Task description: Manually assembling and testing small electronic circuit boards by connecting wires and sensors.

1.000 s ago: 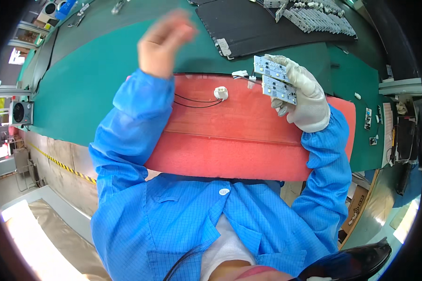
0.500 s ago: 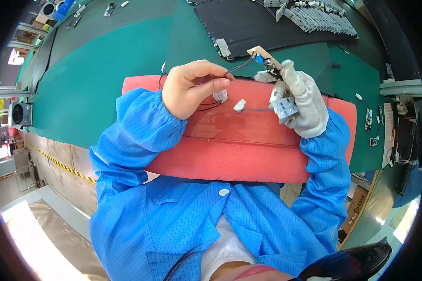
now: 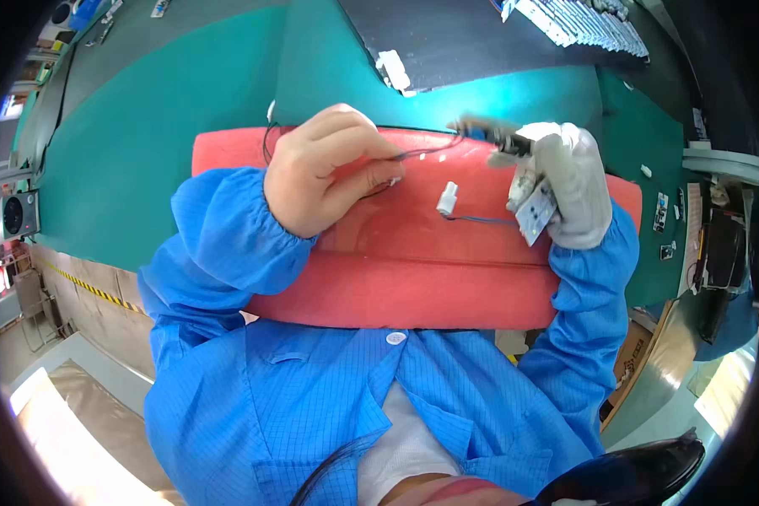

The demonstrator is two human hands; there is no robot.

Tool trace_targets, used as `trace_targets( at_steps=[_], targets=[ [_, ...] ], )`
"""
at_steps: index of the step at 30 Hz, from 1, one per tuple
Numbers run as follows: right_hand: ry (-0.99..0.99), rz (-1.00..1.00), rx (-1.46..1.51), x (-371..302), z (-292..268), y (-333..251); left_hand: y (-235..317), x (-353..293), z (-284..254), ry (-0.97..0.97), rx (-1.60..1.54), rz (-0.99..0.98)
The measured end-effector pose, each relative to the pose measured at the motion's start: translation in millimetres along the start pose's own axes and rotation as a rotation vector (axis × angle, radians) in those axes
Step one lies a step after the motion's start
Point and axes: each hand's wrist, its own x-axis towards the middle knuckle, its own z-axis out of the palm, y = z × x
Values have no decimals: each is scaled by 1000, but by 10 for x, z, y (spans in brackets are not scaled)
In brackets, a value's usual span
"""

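My bare left hand [image 3: 333,169] is closed, thumb and fingers pinching thin dark wires [image 3: 427,152]. These wires run right to a small circuit board [image 3: 499,137] with blue and black parts, slightly blurred. My right hand [image 3: 575,181], in a white glove, grips that board together with a perforated silver metal plate [image 3: 535,215]. From beside the plate a blue wire leads left to a white plug connector [image 3: 448,199], hanging over or lying on the red foam pad [image 3: 413,291]; I cannot tell which. Some wire near my left fingertips is hidden.
The red pad rests on a green table mat [image 3: 169,110]. Beyond it, a black sheet [image 3: 447,42] carries rows of silver metal pieces [image 3: 582,25] and a white connector piece [image 3: 392,72]. Small circuit boards [image 3: 661,211] lie at the right.
My hands have drawn apart, left hand leftward and right hand rightward and slightly nearer. The board has turned from slanted to nearly level. The wires between the hands stretch longer.
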Motion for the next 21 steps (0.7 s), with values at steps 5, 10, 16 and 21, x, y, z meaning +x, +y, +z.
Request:
trace_targets(
  at_steps=[5, 10, 16, 21],
  targets=[
    [75, -383, -13, -20, 86, 332, 15, 21, 18, -7, -28, -17],
    [140, -422, -143, 55, 133, 342, 5, 23, -19, 3, 44, 21],
    [168, -239, -9, -45, 188, 408, 6, 14, -18, -16, 62, 37],
    [196, -286, 36, -39, 236, 415, 14, -15, -17, 18, 141, 115]
  ],
)
